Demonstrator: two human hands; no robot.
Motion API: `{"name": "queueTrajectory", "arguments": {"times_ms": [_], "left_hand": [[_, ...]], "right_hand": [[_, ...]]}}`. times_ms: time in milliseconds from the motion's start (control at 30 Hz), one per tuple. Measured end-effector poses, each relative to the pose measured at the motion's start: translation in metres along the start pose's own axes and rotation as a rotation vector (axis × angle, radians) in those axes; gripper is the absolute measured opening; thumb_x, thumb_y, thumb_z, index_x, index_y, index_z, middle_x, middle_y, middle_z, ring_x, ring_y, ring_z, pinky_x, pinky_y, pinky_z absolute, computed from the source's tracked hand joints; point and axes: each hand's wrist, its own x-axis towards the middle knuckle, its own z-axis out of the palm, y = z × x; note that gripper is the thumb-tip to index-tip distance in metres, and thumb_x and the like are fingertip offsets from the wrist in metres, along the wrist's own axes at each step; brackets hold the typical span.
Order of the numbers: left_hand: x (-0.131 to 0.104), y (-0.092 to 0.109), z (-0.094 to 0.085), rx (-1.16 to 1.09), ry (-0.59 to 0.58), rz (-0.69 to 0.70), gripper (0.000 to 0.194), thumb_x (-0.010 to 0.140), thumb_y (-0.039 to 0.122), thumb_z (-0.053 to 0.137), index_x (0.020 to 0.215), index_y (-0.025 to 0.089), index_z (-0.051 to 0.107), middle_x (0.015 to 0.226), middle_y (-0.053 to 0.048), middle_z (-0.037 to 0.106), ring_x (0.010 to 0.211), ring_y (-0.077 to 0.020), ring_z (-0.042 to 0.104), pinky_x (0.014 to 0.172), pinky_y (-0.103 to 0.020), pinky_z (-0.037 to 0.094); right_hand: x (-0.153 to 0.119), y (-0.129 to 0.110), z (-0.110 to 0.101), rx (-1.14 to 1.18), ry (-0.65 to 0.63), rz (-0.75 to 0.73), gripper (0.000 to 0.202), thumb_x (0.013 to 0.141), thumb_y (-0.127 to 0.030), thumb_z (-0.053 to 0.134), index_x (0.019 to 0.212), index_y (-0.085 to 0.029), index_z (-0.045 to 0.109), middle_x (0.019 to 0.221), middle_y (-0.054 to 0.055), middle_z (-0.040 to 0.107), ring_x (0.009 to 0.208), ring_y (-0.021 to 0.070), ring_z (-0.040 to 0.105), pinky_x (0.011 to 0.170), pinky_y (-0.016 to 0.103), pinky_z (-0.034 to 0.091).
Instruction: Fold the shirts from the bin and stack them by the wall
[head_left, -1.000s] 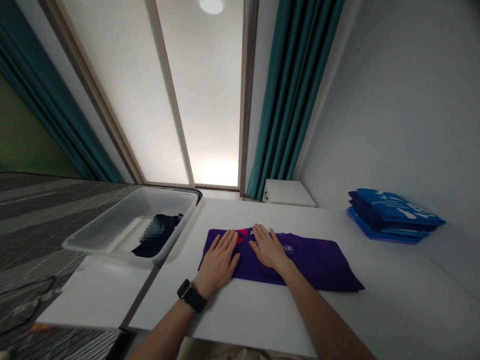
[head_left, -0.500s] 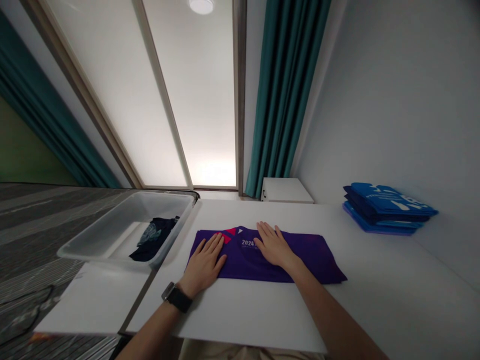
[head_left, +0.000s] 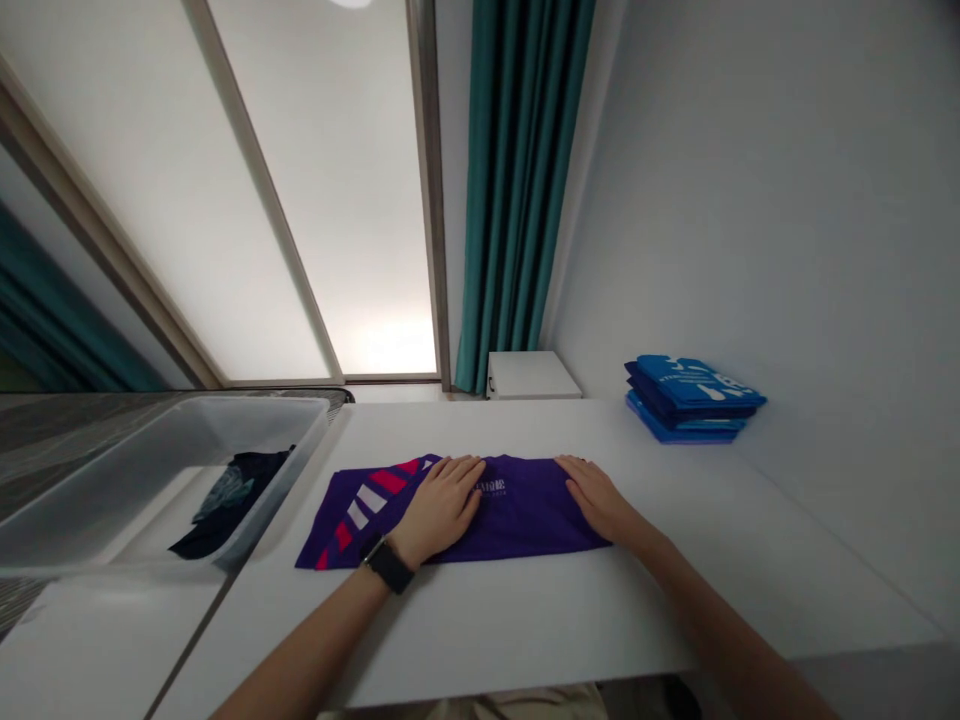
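A purple garment (head_left: pixel 517 520) with red and white stripes at its left end and pale printed letters lies folded in a long strip on the white table (head_left: pixel 480 620). My left hand (head_left: pixel 444 505) rests flat on its middle, just left of the letters, fingers stretched out. My right hand (head_left: pixel 601 500) lies over the garment's right end, fingers extended and palm down. Neither hand grips anything. A dark watch is on my left wrist.
At the left stands a translucent plastic tub (head_left: pixel 300 440) with dark clothing (head_left: pixel 232 500) in it. A stack of folded blue garments (head_left: pixel 694 400) sits at the back right by the wall. Beyond the table is a white cabinet (head_left: pixel 532 375).
The view has turned to the right. Along the garment, my left hand has moved right to its middle, and my right hand has shifted right to its right end, uncovering more of the letters.
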Motion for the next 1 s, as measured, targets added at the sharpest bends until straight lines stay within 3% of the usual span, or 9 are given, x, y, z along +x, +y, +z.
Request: {"name": "queueTrajectory", "arguments": {"times_ms": [233,433,667,867,1000], "left_hand": [[0.071,0.054,0.033,-0.057,-0.067,0.180,0.038,0.096,0.025,0.041,0.132,0.019,0.050,0.130,-0.008,0.059,0.120,-0.0216,0.051,0.107,-0.038,0.035],[0.108,0.065,0.059,-0.030,-0.122,0.252,0.031,0.096,0.022,0.041,0.123,0.018,0.055,0.115,-0.008,0.063,0.109,-0.0217,0.054,0.096,-0.036,0.042],[0.121,0.060,0.066,0.049,-0.159,0.449,0.031,0.096,0.015,0.041,0.122,0.021,0.055,0.117,-0.008,0.059,0.109,-0.0216,0.050,0.094,-0.035,0.039],[0.123,0.062,0.067,0.011,-0.166,0.406,0.025,0.097,0.022,0.041,0.114,0.021,0.059,0.106,-0.008,0.058,0.102,-0.0217,0.051,0.090,-0.036,0.041],[0.127,0.063,0.067,-0.040,-0.166,0.388,0.017,0.097,0.027,0.045,0.098,0.020,0.061,0.100,-0.006,0.059,0.099,-0.0206,0.052,0.087,-0.034,0.042]], "right_hand": [[-0.037,0.014,-0.006,-0.077,-0.012,-0.016,0.051,0.101,-0.031,0.020,0.148,-0.020,0.036,0.152,0.009,0.039,0.141,0.0188,0.033,0.115,0.045,0.028],[-0.052,0.016,-0.007,-0.157,0.013,0.018,0.052,0.101,-0.030,0.020,0.152,-0.020,0.026,0.153,0.008,0.037,0.142,0.0177,0.031,0.116,0.044,0.027],[-0.063,0.008,-0.015,-0.192,0.059,0.026,0.054,0.100,-0.027,0.023,0.154,-0.020,0.018,0.156,0.006,0.029,0.144,0.0189,0.024,0.116,0.043,0.029],[-0.068,0.002,-0.020,-0.173,0.007,-0.066,0.052,0.099,-0.022,0.024,0.151,-0.023,0.028,0.152,0.004,0.039,0.141,0.0180,0.032,0.117,0.044,0.027],[-0.072,0.003,-0.020,-0.206,-0.007,-0.063,0.052,0.099,-0.024,0.026,0.151,-0.021,0.028,0.153,0.005,0.035,0.142,0.0191,0.029,0.117,0.045,0.024]]}}
